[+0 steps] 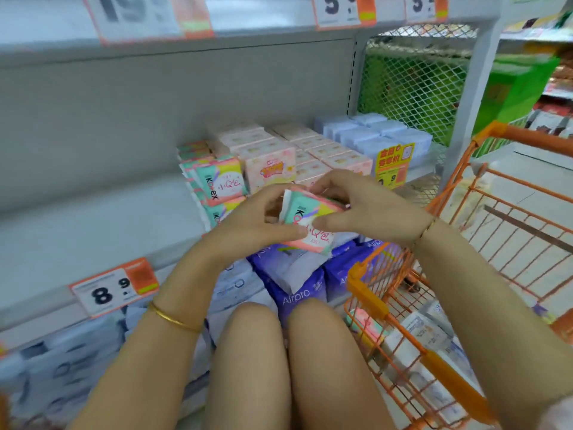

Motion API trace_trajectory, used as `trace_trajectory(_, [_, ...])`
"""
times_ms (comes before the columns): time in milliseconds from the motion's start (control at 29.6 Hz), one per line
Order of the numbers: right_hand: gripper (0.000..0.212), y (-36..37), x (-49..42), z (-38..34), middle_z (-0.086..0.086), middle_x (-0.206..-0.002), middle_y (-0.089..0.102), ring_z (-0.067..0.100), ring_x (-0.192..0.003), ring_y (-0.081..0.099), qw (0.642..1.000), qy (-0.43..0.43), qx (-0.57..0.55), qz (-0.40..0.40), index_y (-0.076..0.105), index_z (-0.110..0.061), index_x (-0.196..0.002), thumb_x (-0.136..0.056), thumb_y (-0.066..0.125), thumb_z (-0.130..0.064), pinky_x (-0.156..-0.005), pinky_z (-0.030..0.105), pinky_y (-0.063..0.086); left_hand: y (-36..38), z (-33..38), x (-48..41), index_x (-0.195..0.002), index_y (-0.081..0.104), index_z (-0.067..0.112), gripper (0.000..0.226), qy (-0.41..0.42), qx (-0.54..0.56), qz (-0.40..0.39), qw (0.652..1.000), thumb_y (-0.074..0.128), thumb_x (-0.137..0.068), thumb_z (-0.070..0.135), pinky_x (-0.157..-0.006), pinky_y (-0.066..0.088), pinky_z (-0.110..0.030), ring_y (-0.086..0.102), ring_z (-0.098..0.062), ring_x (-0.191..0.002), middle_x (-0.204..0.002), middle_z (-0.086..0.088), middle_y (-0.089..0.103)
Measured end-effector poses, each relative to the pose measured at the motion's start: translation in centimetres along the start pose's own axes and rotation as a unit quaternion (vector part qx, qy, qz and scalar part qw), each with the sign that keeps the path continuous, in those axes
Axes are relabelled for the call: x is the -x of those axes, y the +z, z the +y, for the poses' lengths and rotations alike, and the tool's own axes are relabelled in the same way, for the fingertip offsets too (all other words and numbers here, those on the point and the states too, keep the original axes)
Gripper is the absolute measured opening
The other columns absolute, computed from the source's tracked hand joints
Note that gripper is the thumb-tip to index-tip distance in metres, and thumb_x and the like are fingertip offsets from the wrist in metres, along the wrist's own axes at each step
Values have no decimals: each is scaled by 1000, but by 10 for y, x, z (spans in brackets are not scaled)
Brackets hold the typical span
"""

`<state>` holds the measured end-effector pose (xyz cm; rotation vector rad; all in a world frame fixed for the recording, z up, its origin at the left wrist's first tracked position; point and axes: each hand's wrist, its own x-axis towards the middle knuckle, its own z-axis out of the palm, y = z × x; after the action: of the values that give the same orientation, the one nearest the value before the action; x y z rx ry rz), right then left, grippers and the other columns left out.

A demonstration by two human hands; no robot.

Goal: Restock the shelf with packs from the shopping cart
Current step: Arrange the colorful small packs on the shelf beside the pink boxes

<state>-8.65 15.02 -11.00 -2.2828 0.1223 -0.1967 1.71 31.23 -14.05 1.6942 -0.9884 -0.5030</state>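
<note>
Pastel pack (pixel 311 214), possibly several stacked, pinched between left hand (pixel 248 231) and right hand (pixel 372 206), fingers curled; orange cart (pixel 369 296) beside right forearm

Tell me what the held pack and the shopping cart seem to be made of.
The pack looks like thin printed plastic film: soft, slightly creased edges. The shopping cart seems to be metal wire with an orange coating: thin rigid bars; its corner piece looks like plastic.
</note>
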Motion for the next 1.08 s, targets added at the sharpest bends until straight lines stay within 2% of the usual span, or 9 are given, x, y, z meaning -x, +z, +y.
trace_trajectory(67, [44,18,-19,-13,2,-116,58,14,-105,57,998,-41,-31,23,51,-17,-118,-79,73,-18,-93,30,47,-29,0,11,-110,56,19,44,-8,27,69,997,71,-75,-3,-76,53,-19,63,-5,-87,-100,1,66])
trace_trajectory(135, [42,33,-35,-25,3,-109,56,14,-91,56,994,-65,-61,58,50,-15,-120,-83,69,-18,-85,28,48,-61,0,19,-107,57,16,41,-9,69,152,986,69,-75,-6,-69,52,-16,65,-3,-79,-92,4,68])
trace_trajectory(270, [39,60,-61,-35,8,-107,52,19,-85,55,993,-90,26,77,49,-11,-125,-88,62,-16,-85,33,46,-119,-4,16,-114,51,6,52,-3,104,318,942,69,-66,10,-60,49,-19,62,-12,-76,-94,-3,65])
trace_trajectory(405, [57,81,-80,-42,16,-115,47,34,-92,55,981,-117,125,89,37,-15,-140,-87,55,-8,-85,36,44,-151,-14,-13,-113,47,13,49,0,70,424,903,71,-70,8,-48,43,-11,58,-10,-74,-93,0,60])
trace_trajectory(540, [70,91,-95,-47,16,-117,41,36,-86,54,969,-99,214,74,20,-22,-149,-87,48,-5,-71,35,45,-154,-31,-41,-120,39,15,55,-15,34,384,923,59,-77,-14,-49,44,-10,55,-5,-76,-104,-4,54])
trace_trajectory(675, [61,98,-101,-44,15,-129,38,36,-97,54,961,-89,257,53,23,-18,-147,-91,47,-8,-68,30,37,-149,-48,-51,-128,45,12,58,-110,6,304,946,60,-78,-13,-58,50,-19,57,-15,-83,-107,-8,55])
trace_trajectory(776, [61,102,-102,-41,14,-138,34,35,-104,54,960,-82,262,51,22,-17,-147,-92,48,-8,-74,36,46,-144,-54,-53,-126,49,18,48,-153,45,264,951,55,-85,-5,-65,49,-22,57,-10,-79,-109,-9,59])
trace_trajectory(944, [63,103,-104,-40,12,-145,29,35,-113,52,966,-71,246,45,20,-18,-148,-92,49,-8,-85,42,49,-140,-49,-54,-122,51,21,40,-173,92,239,951,43,-87,4,-88,46,-34,56,-19,-93,-96,-5,62])
trace_trajectory(1079, [65,104,-103,-40,13,-149,24,34,-113,53,969,-63,237,39,18,-19,-148,-92,48,-7,-84,42,50,-138,-46,-53,-129,52,19,44,-177,115,229,950,35,-89,9,-81,46,-33,55,-22,-93,-95,-7,60])
